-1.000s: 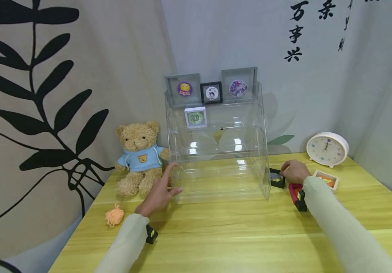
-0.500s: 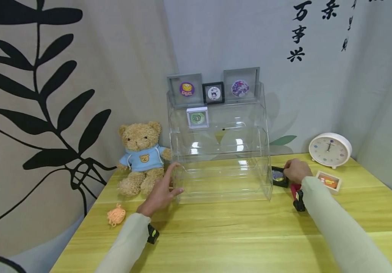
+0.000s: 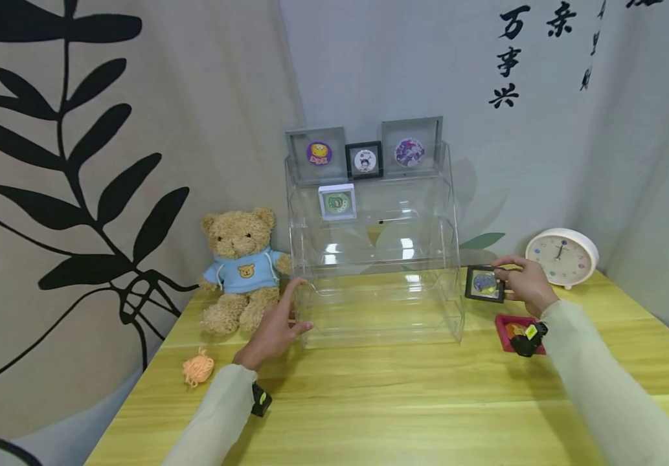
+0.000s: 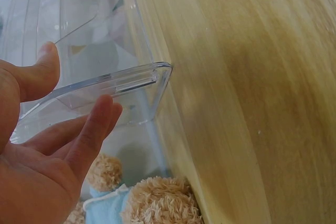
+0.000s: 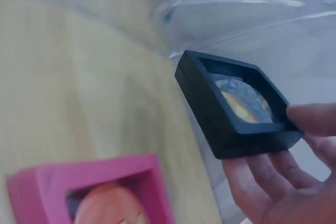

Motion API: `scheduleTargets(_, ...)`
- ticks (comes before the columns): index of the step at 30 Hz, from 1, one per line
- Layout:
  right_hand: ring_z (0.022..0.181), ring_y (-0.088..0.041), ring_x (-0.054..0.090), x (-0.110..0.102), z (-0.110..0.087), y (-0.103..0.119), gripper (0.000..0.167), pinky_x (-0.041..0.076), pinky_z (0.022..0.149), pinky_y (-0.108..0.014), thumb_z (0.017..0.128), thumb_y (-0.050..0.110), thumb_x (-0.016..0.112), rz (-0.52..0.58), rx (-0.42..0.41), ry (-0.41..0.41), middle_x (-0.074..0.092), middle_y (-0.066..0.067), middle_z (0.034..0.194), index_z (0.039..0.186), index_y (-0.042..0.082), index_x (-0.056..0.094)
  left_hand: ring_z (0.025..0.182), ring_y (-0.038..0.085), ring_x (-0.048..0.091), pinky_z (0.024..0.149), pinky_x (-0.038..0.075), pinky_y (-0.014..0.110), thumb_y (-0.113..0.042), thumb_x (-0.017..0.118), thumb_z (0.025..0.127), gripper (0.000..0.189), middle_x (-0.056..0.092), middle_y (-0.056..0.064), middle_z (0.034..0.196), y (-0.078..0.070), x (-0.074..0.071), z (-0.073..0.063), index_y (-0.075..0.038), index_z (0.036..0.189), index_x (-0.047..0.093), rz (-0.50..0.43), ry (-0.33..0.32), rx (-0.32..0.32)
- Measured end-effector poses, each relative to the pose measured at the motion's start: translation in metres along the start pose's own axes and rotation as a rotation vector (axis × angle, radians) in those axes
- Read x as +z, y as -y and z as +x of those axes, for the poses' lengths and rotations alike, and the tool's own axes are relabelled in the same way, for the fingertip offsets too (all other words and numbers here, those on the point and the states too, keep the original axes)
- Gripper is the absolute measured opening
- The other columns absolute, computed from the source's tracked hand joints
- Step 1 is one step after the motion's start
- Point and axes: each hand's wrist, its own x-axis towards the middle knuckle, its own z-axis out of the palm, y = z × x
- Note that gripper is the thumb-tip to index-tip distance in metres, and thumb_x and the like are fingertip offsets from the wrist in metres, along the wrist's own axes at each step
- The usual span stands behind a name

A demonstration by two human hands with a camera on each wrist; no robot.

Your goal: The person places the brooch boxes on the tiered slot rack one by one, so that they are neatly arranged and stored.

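Note:
My right hand [image 3: 525,283] pinches a small black display frame [image 3: 484,283] by its right edge, raised and tilted up just right of the clear acrylic tiered stand [image 3: 369,304]. In the right wrist view the thumb lies on the front of the frame and the fingers [image 5: 262,177] behind it; a round blue and yellow badge [image 5: 244,100] sits inside. My left hand [image 3: 272,330] is at the stand's left side, thumb and fairly straight fingers [image 4: 92,135] on either side of the panel edge; firm contact cannot be made out.
A pink frame [image 3: 504,340] lies below my right wrist. Behind that hand stands a white clock [image 3: 561,257]. Several framed badges, including a white frame [image 3: 337,202], stand on the upper tiers. At left are a teddy bear [image 3: 245,272] and an orange yarn ball [image 3: 198,367].
My right hand has picked the black frame up off the table and turned its face forward. The pink frame shows more, while the forearm now covers the light-rimmed frame. My left hand stays put.

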Motion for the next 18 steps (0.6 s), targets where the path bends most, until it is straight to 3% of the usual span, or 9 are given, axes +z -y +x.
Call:
scheduleTargets(3, 0.088, 0.0, 0.064, -0.009, -0.008, 0.004, 0.035, 0.061, 0.078, -0.026, 0.105, 0.008, 0.04, 0.141, 0.009, 0.072, 0.061, 0.01, 0.108, 0.138, 0.009, 0.05, 0.091, 0.026, 0.068, 0.081, 0.061, 0.043, -0.013, 0.075, 0.09, 0.089, 0.063, 0.02, 0.103, 0.0, 0.001, -0.001, -0.041, 0.155, 0.022, 0.0, -0.001, -0.003)
scheduleTargets(6, 0.091, 0.002, 0.065, -0.015, -0.014, 0.01, 0.031, 0.06, 0.081, -0.024, 0.105, 0.007, 0.041, 0.259, -0.003, 0.126, 0.061, 0.02, 0.102, 0.129, 0.021, 0.055, 0.095, 0.028, 0.069, 0.083, 0.061, 0.044, -0.013, 0.075, 0.09, 0.088, 0.064, 0.024, 0.11, 0.0, 0.001, -0.001, -0.039, 0.155, 0.023, 0.005, -0.006, -0.005)
scheduleTargets(10, 0.096, 0.0, 0.062, -0.022, -0.021, 0.021, 0.028, 0.058, 0.081, -0.022, 0.106, 0.011, 0.046, 0.363, -0.063, 0.177, 0.061, 0.019, 0.106, 0.122, 0.029, 0.059, 0.095, 0.029, 0.069, 0.083, 0.062, 0.044, -0.012, 0.076, 0.089, 0.088, 0.065, 0.025, 0.11, 0.0, 0.002, -0.002, -0.038, 0.155, 0.024, 0.013, -0.011, -0.009)
scheduleTargets(18, 0.093, -0.004, 0.063, -0.029, -0.03, 0.053, 0.022, 0.059, 0.077, -0.023, 0.103, 0.011, 0.056, 0.576, -0.212, 0.211, 0.067, 0.011, 0.107, 0.121, 0.022, 0.062, 0.092, 0.028, 0.069, 0.083, 0.061, 0.044, -0.012, 0.076, 0.089, 0.089, 0.066, 0.023, 0.106, 0.0, 0.001, -0.001, -0.037, 0.156, 0.023, 0.027, -0.024, 0.007)
